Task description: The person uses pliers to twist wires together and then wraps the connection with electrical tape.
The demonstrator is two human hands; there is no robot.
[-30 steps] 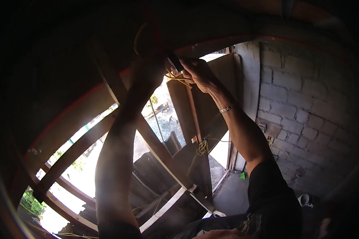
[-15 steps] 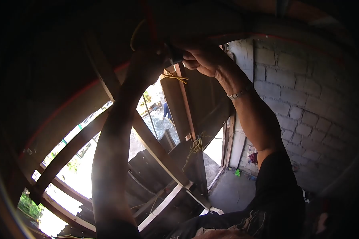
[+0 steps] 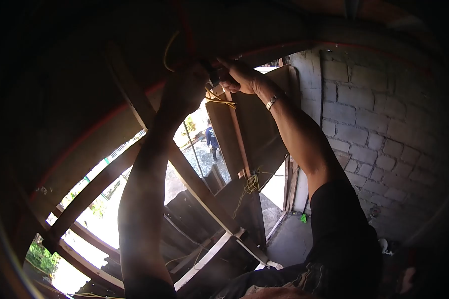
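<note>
Both my hands are raised overhead, close together beneath the dark ceiling. My left hand [image 3: 185, 85] is in deep shadow, apparently closed around yellow wires [image 3: 221, 99]; their loose ends stick out below it, and another yellow wire [image 3: 169, 50] curves up above. Between the hands is a small black object [image 3: 210, 74], its kind too dark to make out. My right hand [image 3: 242, 78], with a metal band on the wrist, has its lower fingers curled in against this object and one finger stretched along the top. Shadow hides the fingertips of my left hand.
Wooden beams [image 3: 199, 192] cross below my arms, with daylit openings behind. A tangle of yellow wire [image 3: 252, 183] hangs lower down. A block wall [image 3: 369, 114] stands at right above a concrete floor [image 3: 289, 241]. Outside, a person [image 3: 211, 141] stands on gravel.
My right hand has tilted and shifted slightly left and down, and its upper finger now stretches out. The black object shows more clearly. The view has shifted a little; the person outside shows more fully.
</note>
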